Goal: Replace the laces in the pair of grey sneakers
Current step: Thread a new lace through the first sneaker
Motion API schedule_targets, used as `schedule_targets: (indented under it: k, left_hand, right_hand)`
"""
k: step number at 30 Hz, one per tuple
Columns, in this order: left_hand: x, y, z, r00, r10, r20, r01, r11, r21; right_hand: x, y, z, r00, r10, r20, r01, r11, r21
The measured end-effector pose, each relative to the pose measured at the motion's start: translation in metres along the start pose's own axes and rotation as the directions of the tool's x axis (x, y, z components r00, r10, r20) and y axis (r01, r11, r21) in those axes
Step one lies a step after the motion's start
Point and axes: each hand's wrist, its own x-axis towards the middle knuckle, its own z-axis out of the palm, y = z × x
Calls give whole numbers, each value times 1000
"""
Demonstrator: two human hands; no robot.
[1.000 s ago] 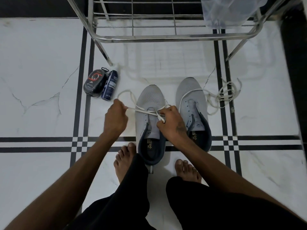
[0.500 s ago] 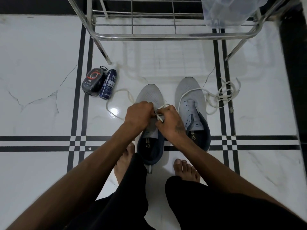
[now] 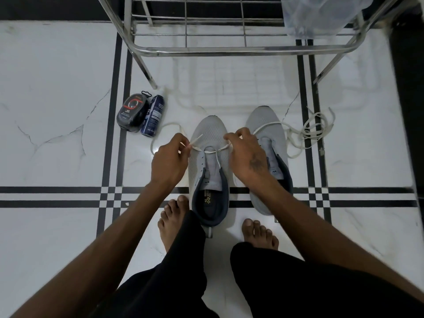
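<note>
White marble-look floor (image 3: pixel 57 145) with black inlay lines is the biggest thing in view. Steel rack (image 3: pixel 229 50) at 12 o'clock, a translucent bag (image 3: pixel 321 12) on its right end.

Grey sneakers side by side at centre: left sneaker (image 3: pixel 210 143) between the hands, right sneaker (image 3: pixel 263 120) at about 1 o'clock from it, partly under the right wrist.

Left hand (image 3: pixel 168 161) at 9 o'clock of the left sneaker, fingers curled, pinching one end of the white lace (image 3: pixel 212 151). Right hand (image 3: pixel 246 154) at 3 o'clock, fingers curled; appears to pinch the other end, contact point is small and hard to confirm. Lace runs across the lowest eyelet pair only, with one strand dropping down the tongue. Judging by that, lacing has barely started.

Loose lace pile (image 3: pixel 314 131) at 3 o'clock of the right sneaker, one strand lying over that shoe's toe. Shoe-care pouch (image 3: pixel 133 112) and spray can (image 3: pixel 153 118) touching, at 10 o'clock.

Risks:
- uneven pull: ends come out unequal, one side runs short at the top eyelets
- flat lace twists going through an eyelet
- slack tail on the floor at 9 o'clock can snag or get stepped on, bare feet are close
- nothing pins the shoe down, so a hard tug could skid it on the smooth tile
</note>
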Motion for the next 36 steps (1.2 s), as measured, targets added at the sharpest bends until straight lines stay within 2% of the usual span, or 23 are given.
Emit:
schedule_targets:
  k: [3, 5, 8, 11, 13, 18, 22, 26, 32, 36]
  left_hand:
    - [1, 8, -5, 1000, 7, -18, -7, 1000, 6]
    - [3, 12, -12, 999, 23, -36, -24, 999, -24]
    - [7, 17, -32, 997, 27, -78, -37, 991, -128]
    - [13, 26, -57, 995, 19, -96, -39, 978, -204]
    - [15, 36, -74, 991, 25, -128, -53, 974, -220]
    - [19, 81, -120, 977, 62, -202, -121, 947, -296]
    - [17, 129, -162, 940, 165, -298, -252, 925, -284]
    - [17, 165, -190, 912, 226, -343, -330, 901, -283]
    - [10, 205, -232, 894, 264, -363, -398, 839, -371]
    - [3, 230, -259, 863, 284, -418, -457, 792, -405]
  right_hand:
    - [17, 5, -8, 979, -151, 138, 189, 928, -321]
    - [25, 2, -16, 954, -199, 225, 277, 874, -400]
    - [27, -8, -37, 910, -153, 385, 295, 891, -345]
    - [23, -21, -66, 877, -45, 479, 124, 983, -136]
    - [22, -33, -92, 872, -16, 489, 31, 999, -24]
    - [22, -65, -173, 951, -66, 302, 76, 997, -24]
    - [7, -92, -242, 982, -115, 147, 127, 989, -72]
    - [-10, -115, -288, 982, -172, 77, 182, 972, -151]
    - [-33, -141, -349, 972, -231, 38, 233, 971, -57]
    - [-41, -158, -378, 959, -256, -122, 256, 967, -16]
